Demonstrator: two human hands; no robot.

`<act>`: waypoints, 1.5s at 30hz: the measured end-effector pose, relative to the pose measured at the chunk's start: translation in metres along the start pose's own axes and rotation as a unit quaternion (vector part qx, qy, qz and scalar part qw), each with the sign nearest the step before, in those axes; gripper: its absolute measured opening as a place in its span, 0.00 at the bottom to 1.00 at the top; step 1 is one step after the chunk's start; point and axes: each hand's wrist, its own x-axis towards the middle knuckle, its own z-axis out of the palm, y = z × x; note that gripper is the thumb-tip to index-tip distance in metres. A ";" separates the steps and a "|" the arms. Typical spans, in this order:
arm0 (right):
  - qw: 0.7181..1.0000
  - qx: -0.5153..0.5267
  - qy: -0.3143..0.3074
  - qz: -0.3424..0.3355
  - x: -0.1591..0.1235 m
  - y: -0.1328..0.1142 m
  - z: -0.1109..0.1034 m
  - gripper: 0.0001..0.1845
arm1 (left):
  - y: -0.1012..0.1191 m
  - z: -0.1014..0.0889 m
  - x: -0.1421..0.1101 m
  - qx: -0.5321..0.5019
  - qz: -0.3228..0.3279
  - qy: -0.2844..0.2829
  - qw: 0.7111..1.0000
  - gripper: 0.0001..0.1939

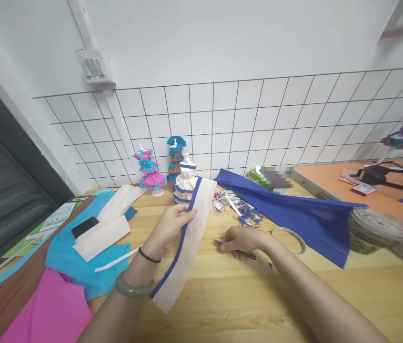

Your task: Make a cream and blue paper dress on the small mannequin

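My left hand (pixel 178 221) pinches a long off-white crepe paper strip (pixel 196 243) with a dark blue band along its left edge; the strip hangs down above the table. Low over the wooden tabletop, my right hand (pixel 240 240) is closed around a small pair of scissors (pixel 216 243), blades pointing left and dark handles partly hidden under the fingers. Behind the strip stands a miniature dress form (pixel 186 183) in a white paper dress with blue stripes, partly covered by the strip.
Two more dressed forms, pink-and-teal (pixel 148 169) and brown-and-teal (pixel 176 159), stand by the tiled wall. Paper scraps (pixel 246 209), a blue paper sheet (pixel 294 216), a tape roll (pixel 303 243) and a round container (pixel 373 231) lie rightward. Coloured papers (pixel 69 262) and a phone (pixel 85 227) lie left.
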 end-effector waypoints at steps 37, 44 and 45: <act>0.981 0.053 0.157 -0.097 -0.025 -0.037 -0.005 0.27 | -0.006 0.003 0.002 -0.006 0.004 -0.037 0.999 0.14; 0.856 0.397 0.262 -0.203 -0.025 -0.045 -0.006 0.17 | -0.017 0.018 -0.001 -0.006 -0.035 -0.112 0.993 0.15; 0.842 0.422 0.275 -0.191 -0.024 -0.044 -0.006 0.17 | -0.019 0.020 -0.001 -0.005 -0.049 -0.116 0.992 0.15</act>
